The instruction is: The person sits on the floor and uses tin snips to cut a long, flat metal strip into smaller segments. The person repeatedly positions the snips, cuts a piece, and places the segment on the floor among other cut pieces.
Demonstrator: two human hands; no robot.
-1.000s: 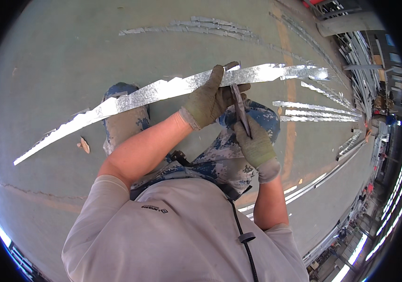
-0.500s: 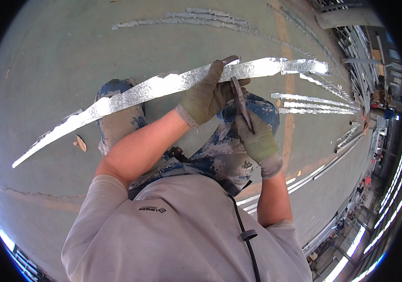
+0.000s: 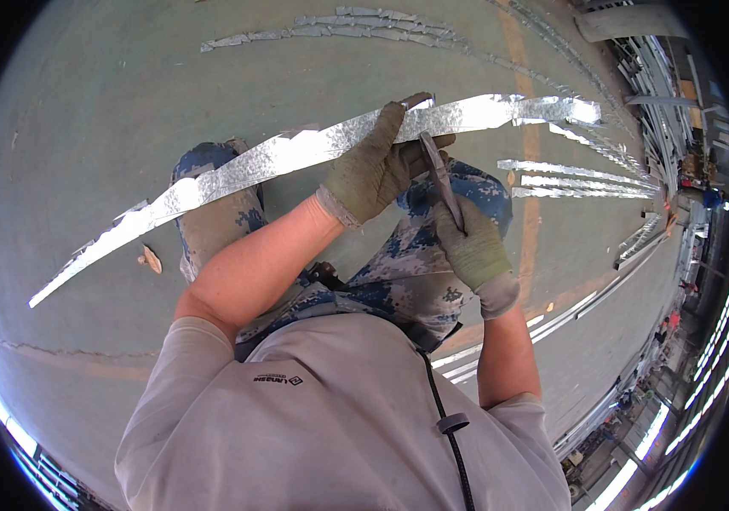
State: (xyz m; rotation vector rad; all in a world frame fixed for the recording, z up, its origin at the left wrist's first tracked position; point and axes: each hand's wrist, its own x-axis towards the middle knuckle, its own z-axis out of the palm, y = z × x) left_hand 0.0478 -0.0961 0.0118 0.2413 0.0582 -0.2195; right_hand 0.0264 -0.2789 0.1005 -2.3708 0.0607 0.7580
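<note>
A long, shiny galvanized sheet-metal strip [image 3: 275,160] slants across in front of me, with bends and tabs along its edges. My left hand [image 3: 371,170], in a grey-green work glove, is closed around it right of the middle, thumb over the top face and other fingers beneath. My right hand [image 3: 473,247], gloved alike, grips a dark, narrow, plier-like metal tool [image 3: 440,177]. The tool's upper end meets or lies very close to the strip's lower edge, just right of my left hand. Whether its jaws are clamped on the metal cannot be made out.
Several similar strips lie on the green floor, some at the far side [image 3: 373,27] and others at the right [image 3: 582,180]. Long pale bars [image 3: 543,330] rest at the lower right. A dry leaf [image 3: 151,259] lies by my left knee. Stacked metal lengths [image 3: 656,94] stand at the far right.
My right hand and the tool have shifted slightly to the right. The strip's right end sits a little higher, while my left hand keeps its hold.
</note>
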